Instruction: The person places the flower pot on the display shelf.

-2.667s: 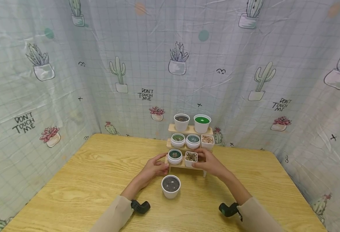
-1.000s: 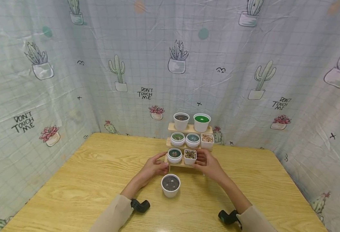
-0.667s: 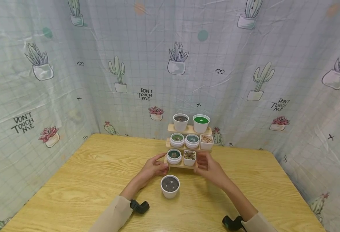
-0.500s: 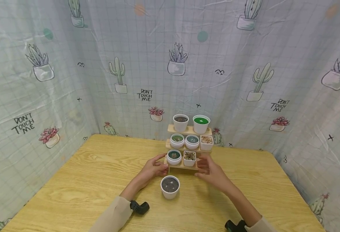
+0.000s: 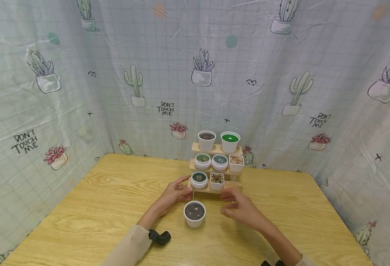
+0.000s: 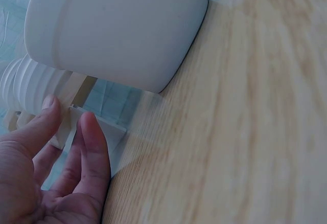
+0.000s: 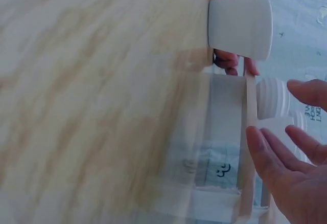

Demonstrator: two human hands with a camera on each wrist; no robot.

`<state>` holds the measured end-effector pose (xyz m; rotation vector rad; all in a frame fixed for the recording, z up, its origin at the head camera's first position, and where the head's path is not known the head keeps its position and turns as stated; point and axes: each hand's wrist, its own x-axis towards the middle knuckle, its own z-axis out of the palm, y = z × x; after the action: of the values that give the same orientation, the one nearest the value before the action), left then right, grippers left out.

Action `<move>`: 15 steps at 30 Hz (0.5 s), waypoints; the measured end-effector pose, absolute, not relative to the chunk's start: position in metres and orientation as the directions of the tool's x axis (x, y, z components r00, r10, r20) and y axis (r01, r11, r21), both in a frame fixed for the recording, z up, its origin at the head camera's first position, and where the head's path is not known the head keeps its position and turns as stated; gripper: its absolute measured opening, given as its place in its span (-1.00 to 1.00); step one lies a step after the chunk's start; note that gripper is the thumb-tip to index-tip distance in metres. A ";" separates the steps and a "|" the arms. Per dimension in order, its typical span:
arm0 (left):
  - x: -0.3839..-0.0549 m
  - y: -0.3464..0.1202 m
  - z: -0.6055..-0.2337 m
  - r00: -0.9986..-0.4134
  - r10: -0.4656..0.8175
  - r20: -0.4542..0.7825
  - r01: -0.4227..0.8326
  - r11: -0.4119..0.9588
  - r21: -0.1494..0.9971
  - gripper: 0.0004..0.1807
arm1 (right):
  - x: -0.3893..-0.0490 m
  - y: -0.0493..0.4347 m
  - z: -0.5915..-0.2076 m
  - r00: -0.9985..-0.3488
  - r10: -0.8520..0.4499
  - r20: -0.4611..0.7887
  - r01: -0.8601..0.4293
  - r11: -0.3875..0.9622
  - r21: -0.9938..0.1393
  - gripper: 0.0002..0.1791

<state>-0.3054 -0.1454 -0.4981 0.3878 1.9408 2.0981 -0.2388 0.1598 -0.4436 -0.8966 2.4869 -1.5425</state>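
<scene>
A three-tier wooden stand [image 5: 204,190] with white legs bears several small white pots. My left hand [image 5: 171,195] holds the left end of its bottom shelf, thumb at the front edge, beside a round ribbed pot [image 5: 199,183]. To the right of that pot is a square pot [image 5: 217,186] topped with pebbles. In front of the shelf's right part, my right hand [image 5: 245,210] hovers with parted fingers and nothing between them. A larger white pot [image 5: 194,223] with dark grey filling stands on the table before the stand, between my hands.
On the middle shelf sit two round pots, one with green filling [image 5: 202,158], and a square pebble pot [image 5: 236,167]. The top shelf carries a grey-filled pot [image 5: 207,144] and a green-filled pot [image 5: 230,146]. A cactus-print curtain [image 5: 161,81] encloses the wooden table [image 5: 115,192].
My right hand has let go of the square pot on the bottom shelf and drawn back towards me. That pot has shifted slightly left. My left hand stays at the shelf end.
</scene>
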 end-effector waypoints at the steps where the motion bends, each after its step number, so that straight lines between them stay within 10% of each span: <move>1: -0.305 -0.145 -0.498 -0.931 0.363 0.021 -0.008 -0.077 0.997 -0.21 | -0.239 0.159 -0.444 -0.817 -0.531 0.225 -0.436 0.313 -0.844 -0.39; 15: -0.305 -0.145 -0.498 -0.931 0.363 0.027 0.005 -0.061 0.998 -0.20 | -0.236 0.147 -0.448 -0.740 -0.668 0.085 -0.325 0.245 -0.913 -0.24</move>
<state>-0.3052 -0.1454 -0.4976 0.3979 1.9624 2.0841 -0.2358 0.1467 -0.4478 -0.9172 2.2008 -1.4935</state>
